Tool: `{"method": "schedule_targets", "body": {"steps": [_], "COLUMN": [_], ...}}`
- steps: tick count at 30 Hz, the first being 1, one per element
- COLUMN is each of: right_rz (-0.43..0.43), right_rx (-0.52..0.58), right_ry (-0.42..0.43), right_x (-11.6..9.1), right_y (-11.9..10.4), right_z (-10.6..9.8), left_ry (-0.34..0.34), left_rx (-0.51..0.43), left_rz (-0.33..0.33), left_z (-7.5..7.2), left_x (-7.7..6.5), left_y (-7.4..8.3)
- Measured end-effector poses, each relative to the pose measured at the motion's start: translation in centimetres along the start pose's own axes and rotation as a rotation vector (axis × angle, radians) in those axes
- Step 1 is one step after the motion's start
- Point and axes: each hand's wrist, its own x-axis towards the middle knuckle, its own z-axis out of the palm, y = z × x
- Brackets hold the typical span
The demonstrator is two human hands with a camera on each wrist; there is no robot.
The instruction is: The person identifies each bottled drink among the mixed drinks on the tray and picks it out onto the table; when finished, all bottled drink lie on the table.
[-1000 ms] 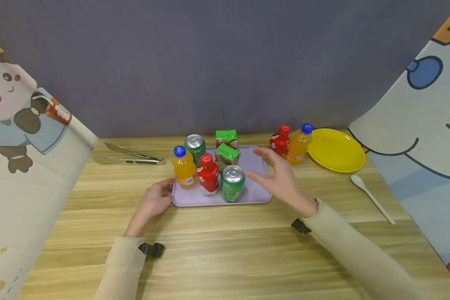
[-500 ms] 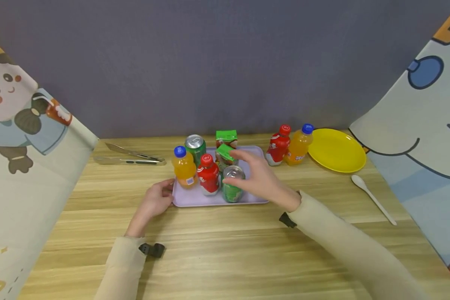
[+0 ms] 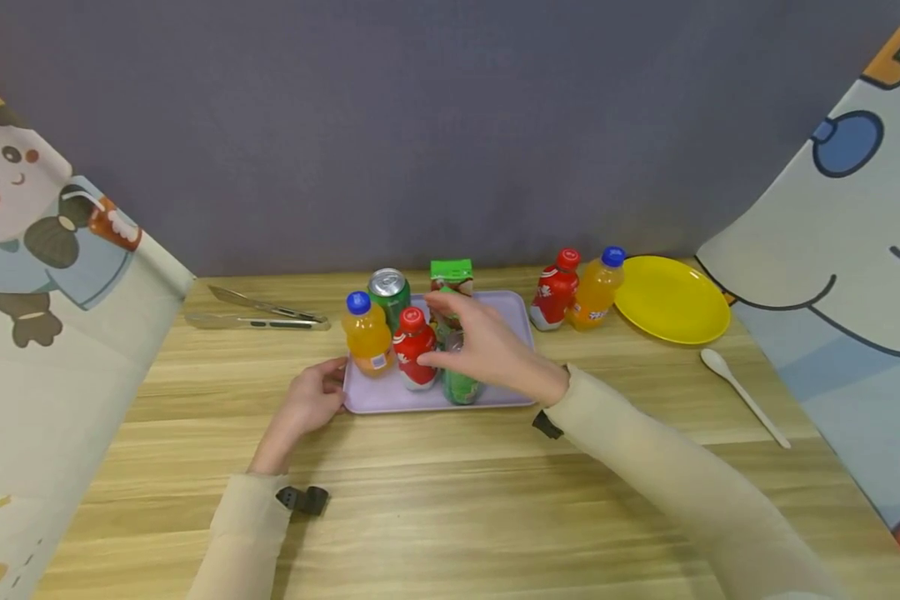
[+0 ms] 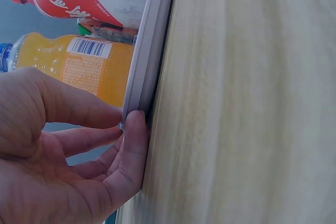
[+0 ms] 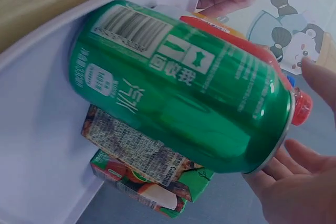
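My left hand [image 3: 311, 402] pinches the left end of a lilac tray [image 3: 513, 315], thumb on the rim and fingers below. My right hand [image 3: 491, 354] reaches over a green soda can [image 5: 178, 85] at the tray's front, its thumb and fingers spread. In the head view its fingertips come up to a red-capped bottle [image 3: 414, 372]; whether they touch it I cannot tell. Also upright on the tray are an orange juice bottle [image 3: 369, 340], another green can [image 3: 390, 287] behind it, and a juice carton [image 5: 139, 145] partly hidden by my right hand in the head view. A second carton [image 3: 452, 271] stands behind.
Metal tongs [image 3: 270, 315] lie on the wooden table at the left. To the tray's right stand another red bottle [image 3: 555, 292] and orange bottle [image 3: 596, 290]. Beyond them are a yellow plate [image 3: 673, 300] and a white spoon [image 3: 746, 398]. A grey wall [image 3: 450, 133] rises behind.
My right hand has moved left from the tray's right side, past the front can, to the red-capped bottle. My left hand and the drinks have stayed in place.
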Motion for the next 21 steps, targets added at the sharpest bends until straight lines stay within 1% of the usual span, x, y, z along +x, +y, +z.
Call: {"method": "schedule_targets", "body": {"steps": [6, 8, 14, 18, 21], "right_rz": [0.051, 0.065, 0.103, 0.136, 0.142], "right_rx": [-0.05, -0.051, -0.068, -0.041, -0.026], "right_ry": [-0.102, -0.132, -0.167, -0.202, -0.233], "right_x": [1.3, 1.7, 2.6, 3.2, 3.6], "right_y": [-0.1, 0.0, 0.0, 0.0, -0.1], "right_z": [-0.1, -0.1, -0.1, 0.0, 0.0], "left_ry": [-0.002, -0.001, -0.001, -0.004, -0.005], "left_rx": [0.002, 0.002, -0.011, -0.013, -0.011], "left_rz": [-0.004, -0.003, 0.0, -0.007, -0.008], "left_z": [-0.1, 0.0, 0.0, 0.0, 0.0], "left_x": [-0.1, 0.0, 0.1, 0.1, 0.1], "left_y": [0.1, 0.1, 0.1, 0.1, 0.1]}}
